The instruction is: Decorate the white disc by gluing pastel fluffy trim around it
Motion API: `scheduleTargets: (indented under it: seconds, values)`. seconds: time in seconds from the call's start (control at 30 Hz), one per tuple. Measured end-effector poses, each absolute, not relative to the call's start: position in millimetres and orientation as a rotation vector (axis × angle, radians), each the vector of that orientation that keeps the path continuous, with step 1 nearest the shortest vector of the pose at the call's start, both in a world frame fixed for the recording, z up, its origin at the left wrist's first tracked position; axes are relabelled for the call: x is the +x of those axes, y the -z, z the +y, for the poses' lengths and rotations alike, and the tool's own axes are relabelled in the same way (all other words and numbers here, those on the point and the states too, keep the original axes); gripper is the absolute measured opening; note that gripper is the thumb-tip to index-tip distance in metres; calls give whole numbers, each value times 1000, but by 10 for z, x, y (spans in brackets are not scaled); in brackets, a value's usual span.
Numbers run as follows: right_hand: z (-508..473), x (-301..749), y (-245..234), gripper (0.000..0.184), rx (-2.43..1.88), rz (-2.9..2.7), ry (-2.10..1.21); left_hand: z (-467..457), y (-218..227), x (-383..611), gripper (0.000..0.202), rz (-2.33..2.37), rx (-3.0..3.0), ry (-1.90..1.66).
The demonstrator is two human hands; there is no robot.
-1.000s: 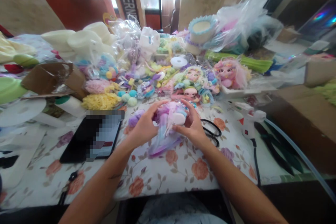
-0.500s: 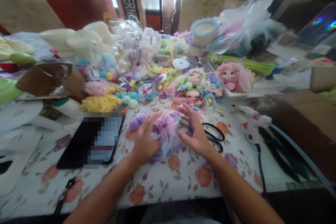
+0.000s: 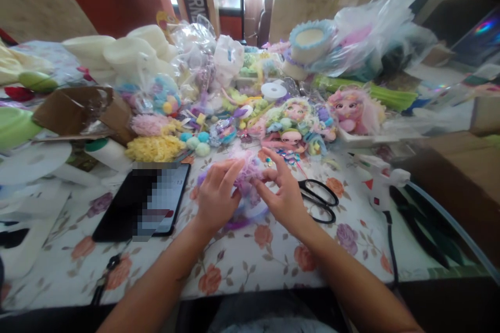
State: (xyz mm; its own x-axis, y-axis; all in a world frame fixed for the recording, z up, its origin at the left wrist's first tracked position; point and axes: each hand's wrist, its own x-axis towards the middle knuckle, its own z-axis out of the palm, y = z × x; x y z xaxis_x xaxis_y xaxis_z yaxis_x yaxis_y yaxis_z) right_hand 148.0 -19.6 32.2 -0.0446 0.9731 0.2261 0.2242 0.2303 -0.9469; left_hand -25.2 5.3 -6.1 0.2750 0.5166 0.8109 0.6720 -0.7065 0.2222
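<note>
A pink and lilac bundle of frilly, gauzy material [image 3: 250,167] lies on the flowered tablecloth between my hands; its exact kind is unclear. My left hand [image 3: 219,192] rests over its left side, fingers bent down and thumb against the ruffles. From the right, my right hand [image 3: 284,190] pinches the frilly edge between thumb and fingers, with the index finger raised. Purple material shows below and left of the hands. Black-handled scissors [image 3: 335,200] lie just beyond my right wrist, their blades partly hidden behind it.
To the left lies a dark tablet [image 3: 117,208]. A white glue gun [image 3: 380,179] with its cord is at right, near a cardboard box [image 3: 449,166]. Across the back are dolls [image 3: 295,110], pompoms [image 3: 202,149], yellow ruffles [image 3: 154,149], a white spool [image 3: 273,90] and plastic bags.
My hands have come closer together on the frilly bundle. My right hand, spread apart from it before, now pinches its edge. The whole view has shifted slightly.
</note>
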Motion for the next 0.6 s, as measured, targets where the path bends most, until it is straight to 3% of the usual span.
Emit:
scheduleTargets:
  seconds: [0.33, 0.6]
  values:
    - [29, 1625, -781, 29, -830, -1047, -1579, -91, 135, -139, 67, -1499, -2579, 1571]
    - [214, 1655, -722, 22, -865, -1001, -1621, -83, 193, -153, 63, -1612, -2748, 1753]
